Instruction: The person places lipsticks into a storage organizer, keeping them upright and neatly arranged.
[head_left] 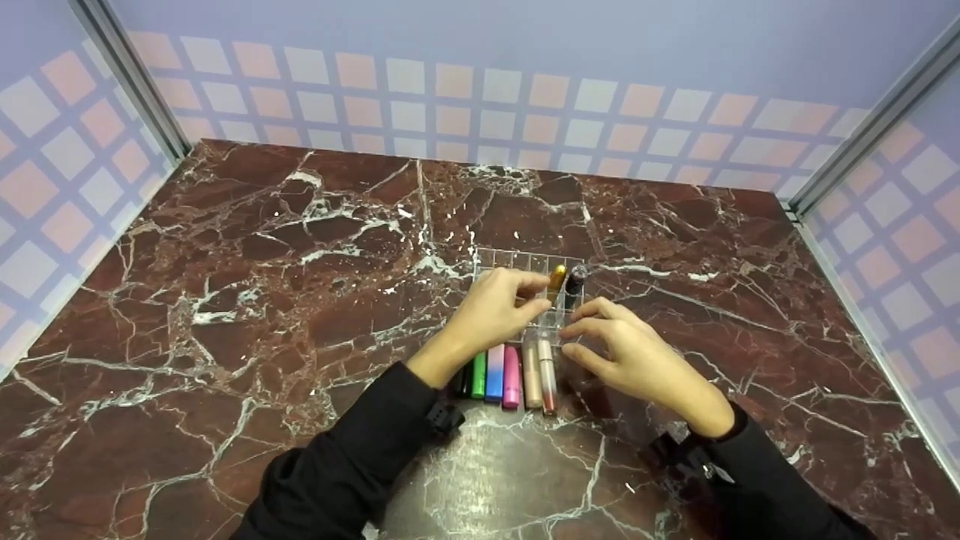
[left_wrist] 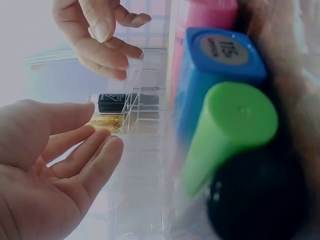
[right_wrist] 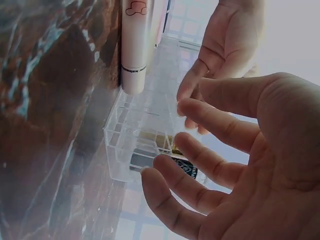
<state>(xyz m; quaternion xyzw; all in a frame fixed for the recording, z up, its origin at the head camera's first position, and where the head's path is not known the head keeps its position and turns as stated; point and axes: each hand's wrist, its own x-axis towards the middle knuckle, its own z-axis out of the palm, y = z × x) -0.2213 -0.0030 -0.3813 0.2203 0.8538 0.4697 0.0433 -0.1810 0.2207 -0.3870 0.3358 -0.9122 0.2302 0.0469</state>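
A clear divided cosmetics organizer (head_left: 529,260) stands on the marble-patterned table. Upright in its right-hand compartments are a gold tube (head_left: 556,279) and a black tube (head_left: 575,283). My left hand (head_left: 495,309) is over the organizer, thumb and fingertips right at the top of the gold tube, with a gap between them. To the right, my right hand (head_left: 630,352) hovers with loosely bent, spread fingers at the organizer's near right corner. Nothing is in its grasp in the right wrist view, where the black tube (right_wrist: 185,167) shows behind the fingers.
In front of the organizer lies a row of cosmetic tubes: a black one, a green tube (head_left: 478,376), a blue tube (head_left: 494,379), a pink tube (head_left: 511,382), a beige tube (head_left: 532,379) and a white-and-red lip gloss (head_left: 548,382). Checkered panels (head_left: 480,82) enclose the table.
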